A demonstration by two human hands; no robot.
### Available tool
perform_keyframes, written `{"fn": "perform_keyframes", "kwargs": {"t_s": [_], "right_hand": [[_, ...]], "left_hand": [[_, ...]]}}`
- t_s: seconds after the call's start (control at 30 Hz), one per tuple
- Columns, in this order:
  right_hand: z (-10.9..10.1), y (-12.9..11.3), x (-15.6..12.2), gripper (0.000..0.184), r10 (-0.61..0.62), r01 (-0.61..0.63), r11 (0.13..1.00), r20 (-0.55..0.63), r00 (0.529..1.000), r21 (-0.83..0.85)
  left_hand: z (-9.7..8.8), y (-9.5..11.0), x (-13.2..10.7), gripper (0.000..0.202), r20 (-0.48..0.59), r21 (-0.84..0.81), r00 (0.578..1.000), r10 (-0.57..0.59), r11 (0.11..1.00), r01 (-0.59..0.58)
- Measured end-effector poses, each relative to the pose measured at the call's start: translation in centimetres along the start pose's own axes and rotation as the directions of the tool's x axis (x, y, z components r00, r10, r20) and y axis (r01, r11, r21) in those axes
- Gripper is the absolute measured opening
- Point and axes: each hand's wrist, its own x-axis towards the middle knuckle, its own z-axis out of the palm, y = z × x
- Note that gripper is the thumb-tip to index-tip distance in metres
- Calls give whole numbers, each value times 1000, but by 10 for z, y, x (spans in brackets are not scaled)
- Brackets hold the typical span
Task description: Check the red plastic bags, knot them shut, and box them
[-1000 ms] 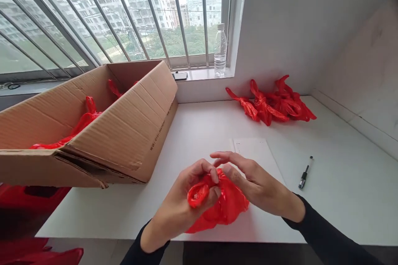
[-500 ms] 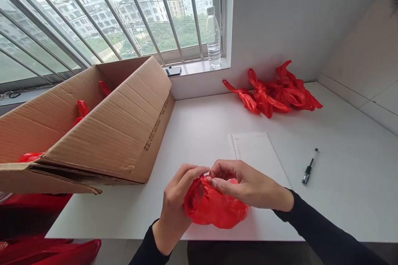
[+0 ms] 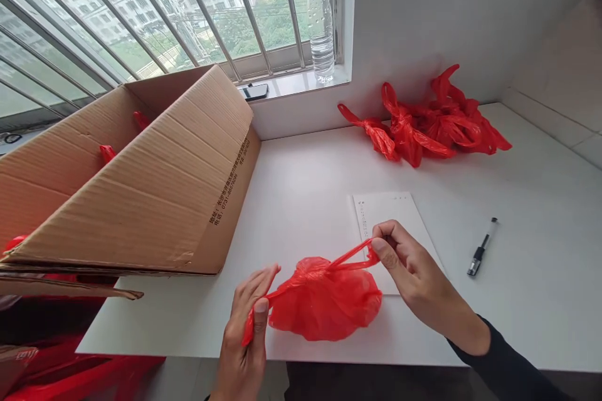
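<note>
A red plastic bag (image 3: 324, 301) lies bunched on the white table (image 3: 305, 182) near its front edge. Its two handles are stretched apart from a knot at the top. My left hand (image 3: 247, 332) pinches the left handle between thumb and fingers, low and to the left. My right hand (image 3: 409, 269) pinches the right handle, up and to the right, over a white sheet of paper (image 3: 390, 219).
A large open cardboard box (image 3: 141, 188) with red bags inside lies on the left. A pile of tied red bags (image 3: 427, 125) sits at the back right. A black pen (image 3: 480, 254) lies at right. A water bottle (image 3: 320, 25) and a phone (image 3: 254, 91) rest on the windowsill.
My hands were close together over the bag's top. They have drawn apart, each pulling a handle outward, so the handles are now taut. The view has tilted down slightly.
</note>
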Motion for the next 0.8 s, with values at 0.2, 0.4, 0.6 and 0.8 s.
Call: {"fn": "perform_keyframes", "kwargs": {"t_s": [0.2, 0.4, 0.6, 0.8], "right_hand": [[-15, 11, 0, 36, 49, -50, 999, 13, 999, 7], [24, 8, -5, 27, -86, 59, 966, 96, 992, 253], [73, 62, -19, 11, -382, 405, 853, 137, 914, -328], [86, 85, -12, 9, -404, 411, 793, 117, 907, -450]], "left_hand": [[-7, -4, -3, 48, 13, -49, 999, -39, 998, 40], [33, 17, 11, 62, 239, 258, 875, 422, 841, -476], [63, -8, 13, 64, 347, 405, 878, 331, 791, -459], [78, -22, 11, 65, 325, 386, 897, 301, 823, -416]]}}
